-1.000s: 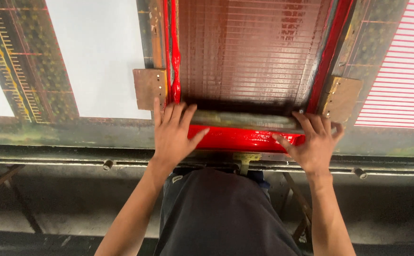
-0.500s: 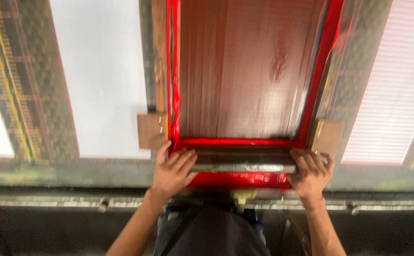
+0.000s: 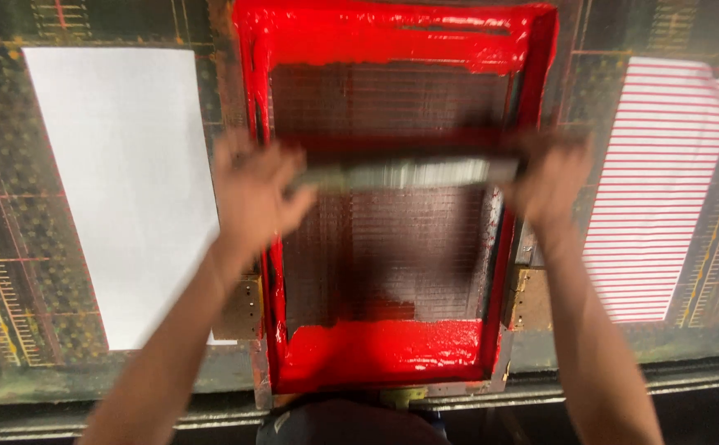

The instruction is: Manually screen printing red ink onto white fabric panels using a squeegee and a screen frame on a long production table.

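A long grey squeegee (image 3: pixel 401 174) lies level across the middle of the frame, blurred, spanning the mesh of a red-inked printing screen (image 3: pixel 392 206). The screen's upright rectangular frame fills the centre, glossy red ink pooled along its upper and lower ends, its mesh dark and finely lined.

A blank white sheet (image 3: pixel 125 189) is lying at one side, a red-striped sheet (image 3: pixel 660 189) (already printed) lying opposite.

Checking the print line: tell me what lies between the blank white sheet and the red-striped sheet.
In the head view, the red-inked screen frame lies between white sheet and striped sheet.
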